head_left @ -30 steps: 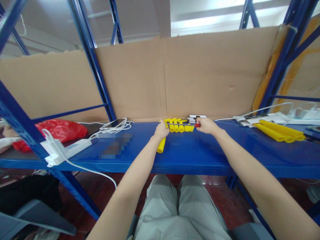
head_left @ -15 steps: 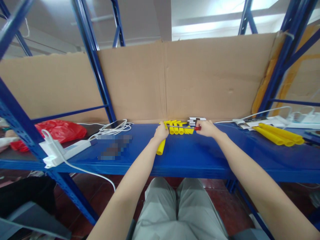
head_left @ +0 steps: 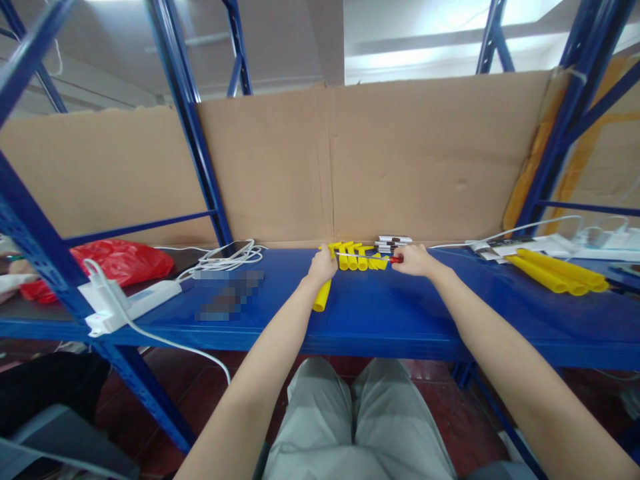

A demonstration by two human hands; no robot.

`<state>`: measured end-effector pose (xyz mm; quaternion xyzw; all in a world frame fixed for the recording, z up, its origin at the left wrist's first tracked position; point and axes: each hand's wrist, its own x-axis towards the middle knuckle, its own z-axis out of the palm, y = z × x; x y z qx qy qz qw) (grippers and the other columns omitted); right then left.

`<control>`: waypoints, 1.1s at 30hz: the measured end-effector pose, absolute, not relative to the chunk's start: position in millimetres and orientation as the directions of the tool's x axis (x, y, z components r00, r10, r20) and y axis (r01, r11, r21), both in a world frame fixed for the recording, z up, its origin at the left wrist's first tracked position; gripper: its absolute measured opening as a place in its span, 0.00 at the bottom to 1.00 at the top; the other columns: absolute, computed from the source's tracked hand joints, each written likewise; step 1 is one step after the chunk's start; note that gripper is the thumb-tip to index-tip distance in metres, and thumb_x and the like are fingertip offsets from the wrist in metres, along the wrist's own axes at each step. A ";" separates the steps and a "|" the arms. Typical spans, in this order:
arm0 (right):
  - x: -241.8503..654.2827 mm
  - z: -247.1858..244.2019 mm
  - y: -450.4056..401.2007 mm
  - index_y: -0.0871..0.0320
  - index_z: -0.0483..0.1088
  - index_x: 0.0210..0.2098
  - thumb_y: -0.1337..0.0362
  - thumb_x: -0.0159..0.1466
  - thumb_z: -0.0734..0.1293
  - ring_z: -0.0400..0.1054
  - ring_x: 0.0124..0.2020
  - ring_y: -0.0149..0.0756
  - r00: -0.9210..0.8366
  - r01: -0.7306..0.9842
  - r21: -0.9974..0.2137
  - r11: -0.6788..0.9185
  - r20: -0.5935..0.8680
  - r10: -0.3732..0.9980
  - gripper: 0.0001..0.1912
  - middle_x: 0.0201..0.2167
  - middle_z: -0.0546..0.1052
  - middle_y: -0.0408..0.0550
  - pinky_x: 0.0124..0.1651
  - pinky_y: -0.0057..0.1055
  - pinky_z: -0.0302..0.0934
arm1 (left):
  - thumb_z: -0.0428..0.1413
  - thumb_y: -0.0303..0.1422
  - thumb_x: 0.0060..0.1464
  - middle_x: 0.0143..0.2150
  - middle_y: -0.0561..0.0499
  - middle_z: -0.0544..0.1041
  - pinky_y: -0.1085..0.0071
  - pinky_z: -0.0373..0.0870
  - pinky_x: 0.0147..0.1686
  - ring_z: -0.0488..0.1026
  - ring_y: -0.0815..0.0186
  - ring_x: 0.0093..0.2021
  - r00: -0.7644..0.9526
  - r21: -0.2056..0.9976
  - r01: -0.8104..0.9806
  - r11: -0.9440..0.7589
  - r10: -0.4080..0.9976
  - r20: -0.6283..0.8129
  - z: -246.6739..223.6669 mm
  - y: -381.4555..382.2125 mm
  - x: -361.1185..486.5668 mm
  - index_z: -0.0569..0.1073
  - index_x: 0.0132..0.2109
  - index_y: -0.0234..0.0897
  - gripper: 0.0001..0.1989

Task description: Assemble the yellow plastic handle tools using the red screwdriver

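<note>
My left hand (head_left: 321, 267) is closed around a yellow tube (head_left: 323, 297), whose lower end sticks out toward me over the blue shelf. In my right hand (head_left: 415, 261) is a screwdriver (head_left: 397, 260) with a red handle, gripped by the fingers. Its long thin metal shaft points left and reaches the top of the tube at my left hand. The exact contact at the tip is too small to make out. Just behind the shaft lies a row of several short yellow tube pieces (head_left: 353, 263), between my two hands.
A stack of small white and black items (head_left: 394, 241) lies by the cardboard wall (head_left: 425, 160). Longer yellow tubes (head_left: 557, 272) rest on the right of the blue shelf (head_left: 385, 313). To the left are a white power strip (head_left: 155, 298), coiled white cable (head_left: 235, 253) and a red bag (head_left: 123, 260).
Both hands keep nearly the same places. The screwdriver's handle sits slightly lower, and its shaft tilts a little more down toward the right. The camera view has shifted slightly.
</note>
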<state>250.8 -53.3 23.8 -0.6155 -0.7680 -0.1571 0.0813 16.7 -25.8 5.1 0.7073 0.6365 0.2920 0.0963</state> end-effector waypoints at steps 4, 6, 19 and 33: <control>251.6 20.9 -51.2 0.57 0.73 0.30 0.63 0.54 0.64 0.71 0.37 0.42 -0.212 0.976 0.129 0.178 0.338 0.917 0.07 0.33 0.79 0.51 0.34 0.30 0.54 | 0.48 0.26 0.58 0.45 0.36 0.76 0.64 0.72 0.43 0.77 0.57 0.44 0.016 0.505 0.846 -0.174 0.953 0.302 3.5 -24.6 16.8 0.60 0.53 0.31 0.15; 252.2 19.0 -50.1 0.57 0.72 0.31 0.63 0.53 0.65 0.71 0.35 0.41 -0.189 0.981 0.103 0.163 0.343 0.920 0.07 0.33 0.79 0.51 0.31 0.29 0.53 | 0.48 0.26 0.58 0.46 0.35 0.76 0.65 0.72 0.43 0.77 0.57 0.44 0.017 0.504 0.846 -0.173 0.954 0.299 3.1 -23.9 16.8 0.60 0.53 0.32 0.15; 256.9 18.8 -47.2 0.58 0.70 0.25 0.66 0.54 0.62 0.66 0.25 0.34 -0.276 0.952 -0.035 0.303 0.319 0.907 0.05 0.24 0.75 0.47 0.28 0.27 0.51 | 0.47 0.27 0.58 0.48 0.35 0.75 0.67 0.72 0.42 0.77 0.57 0.45 0.017 0.500 0.851 -0.161 0.960 0.280 5.5 -26.7 16.6 0.60 0.52 0.32 0.14; 258.2 16.2 -44.1 0.57 0.71 0.29 0.65 0.54 0.63 0.67 0.28 0.34 -0.218 0.972 -0.027 0.232 0.252 0.943 0.06 0.28 0.77 0.47 0.28 0.26 0.52 | 0.49 0.27 0.58 0.48 0.36 0.76 0.66 0.72 0.42 0.77 0.57 0.44 0.016 0.507 0.847 -0.158 0.962 0.273 6.2 -27.5 17.9 0.60 0.53 0.32 0.16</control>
